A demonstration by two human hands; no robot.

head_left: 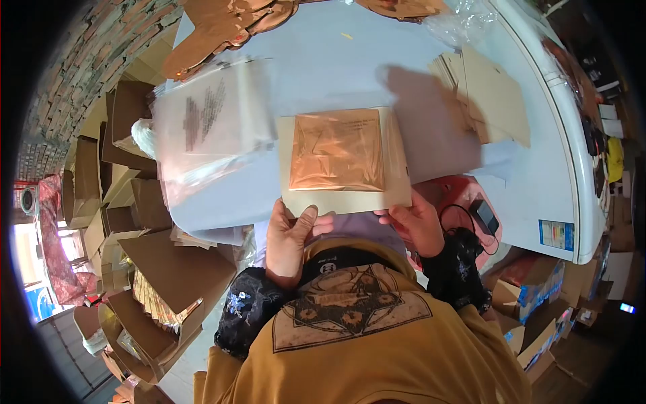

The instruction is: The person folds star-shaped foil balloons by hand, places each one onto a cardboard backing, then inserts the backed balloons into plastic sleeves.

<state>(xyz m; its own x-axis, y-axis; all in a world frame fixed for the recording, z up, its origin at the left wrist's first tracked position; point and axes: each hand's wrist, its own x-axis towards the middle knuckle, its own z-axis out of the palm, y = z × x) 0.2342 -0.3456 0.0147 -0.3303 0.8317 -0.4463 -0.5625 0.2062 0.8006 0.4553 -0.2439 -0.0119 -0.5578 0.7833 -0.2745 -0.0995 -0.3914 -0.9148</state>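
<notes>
Between both hands lies a beige cardboard sheet (301,202) at the near side of the pale table (323,67). On top of it rests a flat copper-orange piece in a clear printed plastic bag (336,151). My left hand (291,239) pinches the card's near left corner, thumb uppermost. At the near right corner, my right hand (418,225) grips the same sheet between thumb and fingers. To the left is a pile of clear plastic bags (212,128) with dark print. Several more beige cardboard sheets (494,101) lie at the right.
Shiny copper-coloured sheets (232,27) lie along the far edge, with crumpled clear plastic (464,23) beside them. A pink stool or tub (464,192) holding a black device (484,217) stands right. Open cardboard boxes (178,266) crowd the left; a white appliance (538,175) borders the right.
</notes>
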